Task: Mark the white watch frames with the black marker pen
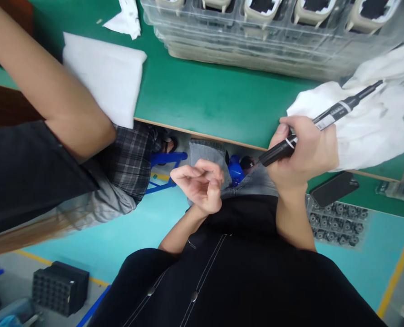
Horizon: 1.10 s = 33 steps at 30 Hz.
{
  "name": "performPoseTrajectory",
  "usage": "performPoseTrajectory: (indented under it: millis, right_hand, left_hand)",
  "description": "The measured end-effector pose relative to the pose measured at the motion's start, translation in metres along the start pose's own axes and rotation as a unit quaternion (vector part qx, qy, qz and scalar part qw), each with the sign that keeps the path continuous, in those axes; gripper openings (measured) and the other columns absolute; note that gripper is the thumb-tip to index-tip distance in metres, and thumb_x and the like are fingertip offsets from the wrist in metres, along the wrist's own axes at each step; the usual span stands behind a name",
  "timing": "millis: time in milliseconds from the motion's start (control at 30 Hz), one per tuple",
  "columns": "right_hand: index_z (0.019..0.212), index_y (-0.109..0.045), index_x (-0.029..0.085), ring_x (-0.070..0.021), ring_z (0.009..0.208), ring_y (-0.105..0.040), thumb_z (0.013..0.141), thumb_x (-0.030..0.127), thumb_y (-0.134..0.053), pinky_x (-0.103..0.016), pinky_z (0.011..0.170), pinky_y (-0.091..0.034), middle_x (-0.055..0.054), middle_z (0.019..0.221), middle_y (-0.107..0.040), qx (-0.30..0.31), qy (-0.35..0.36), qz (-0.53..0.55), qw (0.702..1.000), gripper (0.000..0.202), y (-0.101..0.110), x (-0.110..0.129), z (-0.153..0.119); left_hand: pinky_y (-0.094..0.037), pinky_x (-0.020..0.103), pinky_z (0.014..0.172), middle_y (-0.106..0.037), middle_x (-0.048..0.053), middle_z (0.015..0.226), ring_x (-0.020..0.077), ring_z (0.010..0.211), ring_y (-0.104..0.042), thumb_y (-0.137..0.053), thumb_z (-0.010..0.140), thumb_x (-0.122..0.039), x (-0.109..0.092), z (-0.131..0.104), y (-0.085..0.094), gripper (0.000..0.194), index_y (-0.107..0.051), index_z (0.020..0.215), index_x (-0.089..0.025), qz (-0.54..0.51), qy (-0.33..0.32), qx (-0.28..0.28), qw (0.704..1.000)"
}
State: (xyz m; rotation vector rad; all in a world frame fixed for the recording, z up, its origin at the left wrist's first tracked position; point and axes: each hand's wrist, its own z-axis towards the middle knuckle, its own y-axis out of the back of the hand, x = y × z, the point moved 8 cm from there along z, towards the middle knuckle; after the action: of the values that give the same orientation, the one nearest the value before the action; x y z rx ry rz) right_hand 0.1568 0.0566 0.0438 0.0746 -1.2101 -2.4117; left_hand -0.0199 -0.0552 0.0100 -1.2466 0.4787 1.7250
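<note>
Black garment with white stitching and metal buttons (222,281) nearest. Right hand (306,156) has fingers clamped round black cylindrical pen-like tool (326,120), likely for steadiness, by green counter (205,97) edge; left hand (202,188) empty, fingers loosely curled, thumb apart.

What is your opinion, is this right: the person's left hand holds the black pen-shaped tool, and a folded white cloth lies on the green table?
Not the left hand: the head view shows the black pen-shaped tool in the right hand. The folded white cloth does lie on the green table.
</note>
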Motion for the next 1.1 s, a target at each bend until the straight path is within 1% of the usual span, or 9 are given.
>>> performPoseTrajectory:
  millis: [100, 200, 400, 567, 667, 767, 933, 1000, 1100]
  right_hand:
    - [0.119, -0.071, 0.019, -0.0275, 0.092, -0.056, 0.11, 0.034, -0.04, -0.041, 0.08, -0.034, -0.016, 0.099, -0.073, 0.046, -0.029, 0.001, 0.999, 0.036, -0.003, -0.003, 0.001]
    - [0.121, -0.071, 0.019, -0.029, 0.095, -0.058, 0.111, 0.036, -0.039, -0.041, 0.082, -0.037, -0.017, 0.102, -0.073, 0.076, -0.042, -0.009, 0.996, 0.037, -0.005, -0.004, -0.001]
    - [0.124, -0.07, 0.018, -0.0292, 0.097, -0.06, 0.111, 0.035, -0.042, -0.042, 0.084, -0.04, -0.014, 0.099, -0.071, 0.018, -0.012, 0.005, 1.0, 0.035, 0.0, 0.0, -0.003]
    - [0.125, -0.07, 0.012, -0.0304, 0.104, -0.062, 0.11, 0.034, -0.048, -0.043, 0.088, -0.042, -0.016, 0.099, -0.069, 0.041, -0.011, 0.012, 0.999, 0.034, -0.005, -0.003, -0.004]
    - [0.125, -0.07, 0.012, -0.0271, 0.1, -0.064, 0.114, 0.035, -0.041, -0.042, 0.087, -0.045, -0.012, 0.098, -0.07, -0.001, 0.026, 0.016, 1.0, 0.039, 0.0, -0.002, -0.005]
    - [0.126, -0.07, 0.014, -0.0244, 0.097, -0.065, 0.117, 0.038, -0.033, -0.041, 0.085, -0.047, -0.009, 0.1, -0.071, -0.035, 0.05, 0.035, 0.998, 0.045, 0.005, 0.0, -0.005]
    - [0.12, -0.07, 0.013, -0.0199, 0.089, -0.065, 0.111, 0.025, -0.049, -0.034, 0.074, -0.044, -0.006, 0.093, -0.073, -0.098, 0.083, 0.03, 0.991, 0.026, 0.019, 0.011, 0.0]
    - [0.119, -0.071, 0.012, -0.0197, 0.089, -0.065, 0.11, 0.024, -0.05, -0.034, 0.074, -0.043, -0.007, 0.093, -0.073, -0.096, 0.081, 0.018, 0.992, 0.025, 0.019, 0.012, 0.001]
    - [0.122, -0.071, 0.01, -0.0218, 0.095, -0.066, 0.115, 0.031, -0.042, -0.037, 0.079, -0.044, -0.009, 0.098, -0.073, -0.059, 0.061, 0.011, 0.996, 0.036, 0.012, 0.007, -0.002]
  left_hand:
    - [-0.039, 0.015, 0.043, -0.076, -0.001, 0.123, -0.0008, 0.039, -0.034, -0.062, 0.106, -0.026, -0.001, 0.001, -0.006, 0.037, -0.037, 0.13, -0.038, -0.056, 0.026, 0.054, 0.997]
    - [-0.036, 0.017, 0.042, -0.076, 0.006, 0.14, -0.0003, 0.038, -0.032, -0.057, 0.108, -0.021, -0.002, 0.002, -0.011, 0.044, -0.038, 0.143, -0.039, -0.094, 0.048, 0.077, 0.991]
    - [-0.04, 0.016, 0.046, -0.081, 0.003, 0.133, 0.0008, 0.04, -0.038, -0.065, 0.108, -0.029, 0.003, -0.003, -0.007, 0.044, -0.04, 0.141, -0.043, -0.071, 0.063, 0.059, 0.994]
    - [-0.041, 0.017, 0.047, -0.083, 0.002, 0.127, 0.001, 0.04, -0.04, -0.07, 0.105, -0.033, 0.005, -0.003, -0.005, 0.047, -0.042, 0.142, -0.044, -0.071, 0.069, 0.058, 0.993]
    - [-0.04, 0.018, 0.047, -0.083, 0.002, 0.124, 0.0014, 0.04, -0.036, -0.067, 0.106, -0.033, 0.004, -0.001, -0.005, 0.042, -0.045, 0.141, -0.042, -0.081, 0.056, 0.053, 0.994]
    - [-0.04, 0.018, 0.046, -0.084, 0.002, 0.122, 0.0016, 0.04, -0.035, -0.071, 0.103, -0.031, 0.004, 0.0, -0.005, 0.045, -0.046, 0.139, -0.04, -0.094, 0.055, 0.048, 0.993]
    - [-0.04, 0.019, 0.045, -0.084, 0.001, 0.122, 0.0019, 0.038, -0.036, -0.073, 0.101, -0.03, 0.007, -0.001, -0.003, 0.048, -0.046, 0.138, -0.041, -0.092, 0.068, 0.041, 0.993]
    - [-0.04, 0.019, 0.045, -0.084, 0.001, 0.122, 0.0017, 0.039, -0.037, -0.074, 0.1, -0.03, 0.007, -0.002, -0.001, 0.048, -0.046, 0.137, -0.04, -0.091, 0.077, 0.031, 0.992]
    - [-0.042, 0.02, 0.048, -0.084, 0.002, 0.123, 0.0015, 0.041, -0.038, -0.076, 0.099, -0.031, 0.007, -0.001, -0.002, 0.049, -0.046, 0.138, -0.038, -0.099, 0.084, 0.031, 0.991]
